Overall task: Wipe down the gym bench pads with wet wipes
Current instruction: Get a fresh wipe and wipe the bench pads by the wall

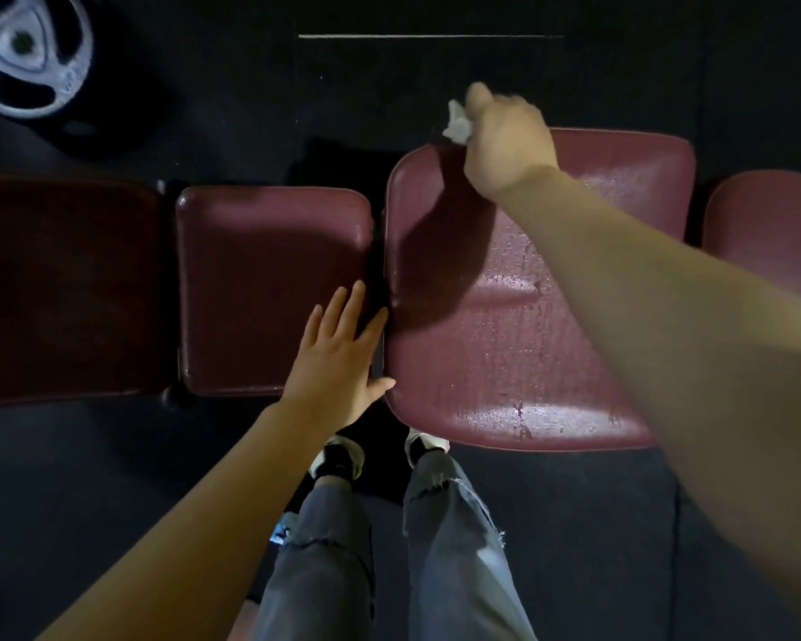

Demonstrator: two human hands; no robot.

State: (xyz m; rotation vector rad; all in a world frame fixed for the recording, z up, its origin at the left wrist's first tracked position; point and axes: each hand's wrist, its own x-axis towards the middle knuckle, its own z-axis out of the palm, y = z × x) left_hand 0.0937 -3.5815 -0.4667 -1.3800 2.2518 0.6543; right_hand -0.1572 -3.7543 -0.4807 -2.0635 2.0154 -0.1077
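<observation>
Maroon bench pads run left to right below me. The large pad point(505, 316) in the middle glistens with wet streaks. My right hand point(505, 136) is at its far edge and grips a crumpled white wet wipe point(458, 122) that sticks out to the left of my fist. My left hand point(338, 358) lies with fingers straight on the near right corner of the smaller pad point(260, 279), beside the gap between the two pads. A darker pad point(61, 289) lies at the far left and part of another pad point(768, 224) shows at the right.
A grey weight plate point(24, 53) lies on the dark floor at the top left. A thin white line point(431, 36) marks the floor beyond the bench. My legs and shoes point(343, 455) stand close to the bench's near side.
</observation>
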